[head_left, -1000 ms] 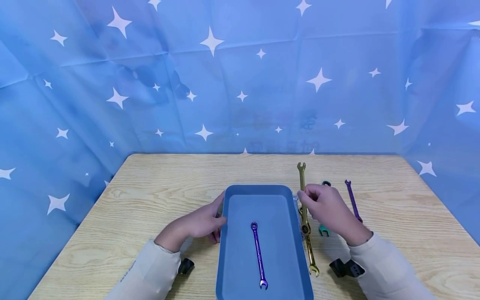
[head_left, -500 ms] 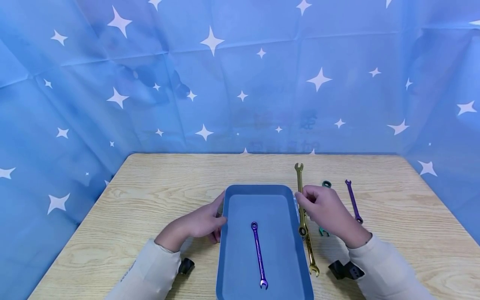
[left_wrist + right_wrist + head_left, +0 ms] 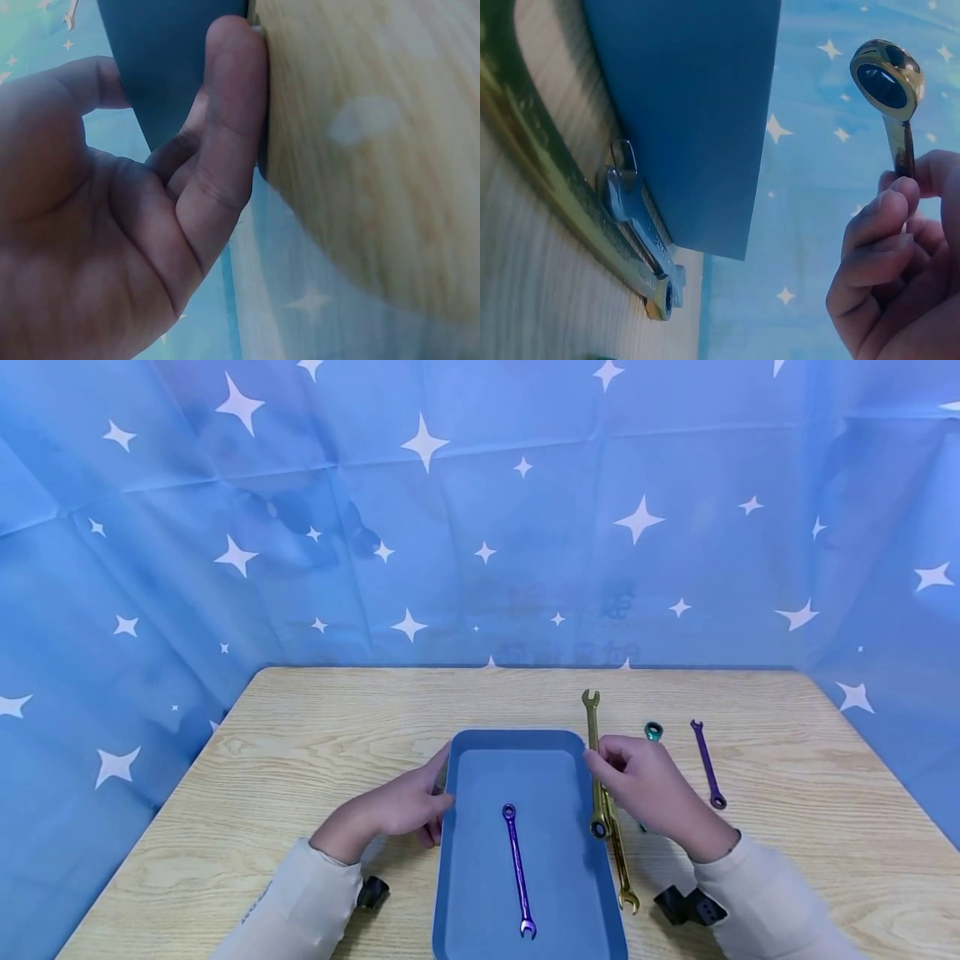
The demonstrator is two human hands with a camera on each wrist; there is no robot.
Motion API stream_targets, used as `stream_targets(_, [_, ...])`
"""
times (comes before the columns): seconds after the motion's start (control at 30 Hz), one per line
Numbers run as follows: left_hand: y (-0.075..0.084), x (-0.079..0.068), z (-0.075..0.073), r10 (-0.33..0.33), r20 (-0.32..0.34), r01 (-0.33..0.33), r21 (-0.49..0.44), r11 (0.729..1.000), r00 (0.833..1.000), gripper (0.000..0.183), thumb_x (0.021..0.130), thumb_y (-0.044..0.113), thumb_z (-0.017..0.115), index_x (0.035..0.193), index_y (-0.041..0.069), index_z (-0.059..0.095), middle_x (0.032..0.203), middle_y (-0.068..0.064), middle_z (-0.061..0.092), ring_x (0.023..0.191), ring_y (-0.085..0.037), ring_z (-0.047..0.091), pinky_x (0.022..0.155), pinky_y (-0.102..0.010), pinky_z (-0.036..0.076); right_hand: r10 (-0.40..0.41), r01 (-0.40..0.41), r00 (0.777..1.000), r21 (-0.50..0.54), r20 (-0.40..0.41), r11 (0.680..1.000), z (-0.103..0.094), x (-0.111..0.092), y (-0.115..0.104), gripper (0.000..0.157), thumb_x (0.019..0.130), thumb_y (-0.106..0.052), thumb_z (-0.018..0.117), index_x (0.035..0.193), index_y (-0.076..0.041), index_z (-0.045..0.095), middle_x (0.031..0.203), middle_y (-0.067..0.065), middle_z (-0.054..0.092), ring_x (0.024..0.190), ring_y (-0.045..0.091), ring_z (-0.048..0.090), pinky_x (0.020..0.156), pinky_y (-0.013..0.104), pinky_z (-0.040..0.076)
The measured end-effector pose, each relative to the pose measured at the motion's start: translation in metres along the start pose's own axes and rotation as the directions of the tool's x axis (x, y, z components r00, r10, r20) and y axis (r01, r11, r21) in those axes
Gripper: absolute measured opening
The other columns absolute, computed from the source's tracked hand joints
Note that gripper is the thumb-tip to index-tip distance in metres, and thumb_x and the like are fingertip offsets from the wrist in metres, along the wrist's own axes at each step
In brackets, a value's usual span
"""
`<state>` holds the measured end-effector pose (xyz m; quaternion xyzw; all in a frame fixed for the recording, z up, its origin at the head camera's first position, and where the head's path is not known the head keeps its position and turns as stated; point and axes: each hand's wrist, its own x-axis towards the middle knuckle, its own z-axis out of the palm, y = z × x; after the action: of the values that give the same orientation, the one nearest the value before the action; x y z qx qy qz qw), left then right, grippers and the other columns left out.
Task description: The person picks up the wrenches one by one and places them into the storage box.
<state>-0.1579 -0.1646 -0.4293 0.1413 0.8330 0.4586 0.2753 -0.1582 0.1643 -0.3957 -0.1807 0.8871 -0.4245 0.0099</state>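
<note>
My right hand pinches a gold ratcheting combination wrench between thumb and fingers, over the right rim of the blue tray. Its ring end points up and away from the fingers in the right wrist view. At the tray's left side, my left hand grips the wall, thumb over the rim and fingers against the outside. A purple wrench lies lengthwise inside the tray.
Another gold wrench lies along the tray's right outer side, beside a silver wrench. Further right lie a green wrench, partly hidden by my right hand, and a purple wrench. A starry blue cloth hangs behind the table.
My right hand has moved a little left with the gold wrench, bringing it over the tray's right rim. More of the green wrench's ring end shows. The left hand and tray have stayed put.
</note>
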Motion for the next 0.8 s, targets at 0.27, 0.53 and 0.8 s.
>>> stream_targets(0.27, [0.000, 0.000, 0.000, -0.002, -0.004, 0.002, 0.005, 1.000, 1.000, 0.083, 0.103, 0.011, 0.042, 0.160, 0.029, -0.015, 0.065, -0.012, 0.068, 0.058, -0.026, 0.067, 0.057, -0.039, 0.060, -0.023, 0.023, 1.000, -0.004, 0.000, 1.000, 0.005, -0.001, -0.001, 0.042, 0.103, -0.028, 0.055, 0.065, -0.014, 0.044, 0.053, -0.005, 0.037, 0.043, 0.012, 0.038, 0.046, 0.029, 0.038])
stream_targets(0.53, [0.000, 0.000, 0.000, 0.003, 0.000, -0.003, -0.001, 1.000, 1.000, 0.083, 0.103, 0.011, 0.042, 0.160, 0.030, -0.016, 0.065, -0.013, 0.068, 0.059, -0.026, 0.067, 0.057, -0.040, 0.060, -0.017, 0.016, 1.000, 0.004, 0.015, 1.000, 0.009, -0.002, -0.005, 0.040, 0.103, -0.027, 0.056, 0.066, -0.014, 0.045, 0.054, -0.004, 0.040, 0.045, 0.012, 0.041, 0.048, 0.028, 0.040])
stream_targets(0.8, [0.000, 0.000, 0.000, -0.004, -0.005, 0.004, -0.003, 1.000, 1.000, 0.083, 0.103, 0.011, 0.043, 0.160, 0.028, -0.015, 0.065, -0.013, 0.068, 0.059, -0.026, 0.067, 0.057, -0.039, 0.060, -0.022, 0.021, 1.000, 0.006, 0.019, 1.000, 0.011, -0.003, -0.006, 0.039, 0.102, -0.026, 0.057, 0.067, -0.016, 0.047, 0.055, -0.005, 0.041, 0.045, 0.011, 0.043, 0.046, 0.028, 0.040])
